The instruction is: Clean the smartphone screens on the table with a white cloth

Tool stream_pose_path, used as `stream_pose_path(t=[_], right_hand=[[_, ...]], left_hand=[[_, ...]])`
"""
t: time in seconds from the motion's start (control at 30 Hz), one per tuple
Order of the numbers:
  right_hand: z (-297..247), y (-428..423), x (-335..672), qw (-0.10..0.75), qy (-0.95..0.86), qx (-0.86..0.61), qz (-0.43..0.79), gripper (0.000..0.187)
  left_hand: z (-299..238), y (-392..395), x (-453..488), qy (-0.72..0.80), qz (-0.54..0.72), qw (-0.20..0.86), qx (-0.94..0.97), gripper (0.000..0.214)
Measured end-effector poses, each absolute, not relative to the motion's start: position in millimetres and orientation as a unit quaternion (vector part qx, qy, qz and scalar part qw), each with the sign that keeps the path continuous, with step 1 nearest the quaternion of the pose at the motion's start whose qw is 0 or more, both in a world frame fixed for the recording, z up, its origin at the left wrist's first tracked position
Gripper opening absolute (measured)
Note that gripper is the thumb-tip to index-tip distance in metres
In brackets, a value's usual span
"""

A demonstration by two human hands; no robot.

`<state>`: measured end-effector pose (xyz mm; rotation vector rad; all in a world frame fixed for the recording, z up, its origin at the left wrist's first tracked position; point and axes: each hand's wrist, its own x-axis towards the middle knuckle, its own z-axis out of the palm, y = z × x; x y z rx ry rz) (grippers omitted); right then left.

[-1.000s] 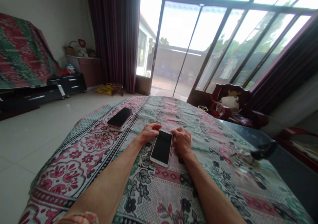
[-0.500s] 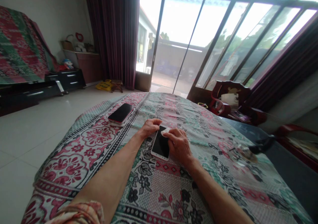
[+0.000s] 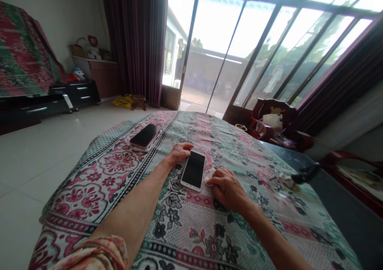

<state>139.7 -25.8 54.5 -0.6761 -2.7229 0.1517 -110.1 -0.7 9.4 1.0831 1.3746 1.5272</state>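
A white phone [image 3: 193,170] lies face up with a dark screen on the flowered cloth [image 3: 185,230] covering the table. My left hand [image 3: 178,152] rests curled at the phone's upper left corner and steadies it. To the phone's right, my right hand [image 3: 225,185] is closed on a small white wipe [image 3: 208,176] pressed to the cloth beside the phone's edge. A second dark phone in a red case [image 3: 145,136] lies on something white at the far left of the table.
A small dark tool and a clear glinting item [image 3: 295,180] lie at the table's right edge. Red wooden chairs [image 3: 271,122] stand beyond it by the glass doors. A low dark cabinet [image 3: 60,100] lines the left wall across tiled floor.
My right hand, which had been on the phone's screen with the white wipe, has slid down and off to the phone's right side. The left hand has stayed put.
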Motion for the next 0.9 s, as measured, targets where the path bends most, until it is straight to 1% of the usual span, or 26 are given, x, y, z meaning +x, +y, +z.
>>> stream_pose_path(t=[0.07, 0.13, 0.2, 0.23, 0.33, 0.37, 0.43, 0.5, 0.6, 0.7, 0.77, 0.83, 0.9], right_hand=[[66.1, -30.6, 149.7, 0.138, -0.955, -0.239, 0.104, 0.032], [77.9, -32.3, 153.2, 0.122, -0.951, -0.221, 0.18, 0.03], [86.2, -29.9, 150.0, 0.133, -0.94, -0.205, 0.236, 0.028], [87.8, -27.0, 146.3, 0.154, -0.934, -0.211, 0.244, 0.027], [80.1, -13.1, 130.7, 0.248, -0.905, -0.287, 0.193, 0.029], [74.2, -7.8, 125.1, 0.261, -0.895, -0.317, 0.177, 0.031], [61.0, 1.5, 114.9, 0.246, -0.889, -0.353, 0.155, 0.03], [50.2, 7.6, 107.0, 0.216, -0.879, -0.389, 0.17, 0.031], [44.1, 9.3, 99.9, 0.201, -0.867, -0.409, 0.203, 0.034], [46.2, 2.7, 95.8, 0.201, -0.868, -0.402, 0.213, 0.035], [47.5, -5.8, 92.1, 0.199, -0.863, -0.421, 0.194, 0.038], [47.0, -16.7, 86.4, 0.203, -0.859, -0.437, 0.171, 0.046], [45.2, -28.4, 78.9, 0.224, -0.852, -0.45, 0.149, 0.06]], left_hand=[[8.9, -0.3, -110.4, 0.549, 0.602, 0.392, 0.428, 0.043], [8.0, 0.1, -111.0, 0.554, 0.599, 0.384, 0.431, 0.044], [6.8, 0.3, -111.6, 0.555, 0.598, 0.38, 0.437, 0.044], [6.3, 0.3, -111.8, 0.553, 0.598, 0.38, 0.439, 0.045], [5.7, -0.1, -111.8, 0.549, 0.596, 0.385, 0.442, 0.045], [6.0, -0.3, -111.5, 0.55, 0.595, 0.386, 0.441, 0.045], [7.2, -1.0, -110.9, 0.552, 0.596, 0.384, 0.438, 0.044], [9.3, -2.0, -110.0, 0.553, 0.598, 0.383, 0.436, 0.042], [13.8, -4.4, -108.5, 0.548, 0.603, 0.395, 0.425, 0.041], [19.3, -7.1, -105.7, 0.533, 0.619, 0.436, 0.377, 0.043], [23.4, -8.3, -103.0, 0.52, 0.637, 0.469, 0.322, 0.045], [27.4, -8.2, -100.0, 0.516, 0.655, 0.479, 0.274, 0.043], [31.5, -7.1, -97.2, 0.512, 0.679, 0.477, 0.222, 0.04]])
